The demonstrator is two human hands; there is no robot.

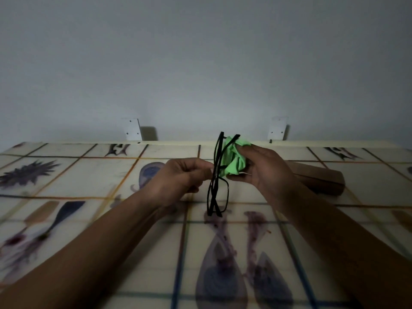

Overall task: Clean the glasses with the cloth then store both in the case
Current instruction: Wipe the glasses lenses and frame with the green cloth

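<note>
Black-framed glasses (217,188) hang upright above the table, folded, with their temples pointing up. My left hand (182,178) pinches the frame at its middle from the left. My right hand (265,169) grips a crumpled bright green cloth (234,160) and presses it against the upper part of the glasses from the right. A brown glasses case (321,178) lies on the table behind my right wrist, partly hidden by it; whether it is open cannot be told.
The table (89,175) wears a pale cloth printed with grid lines and purple shapes. A plain wall rises behind it, with two white brackets (132,129) (277,129) at the table's far edge.
</note>
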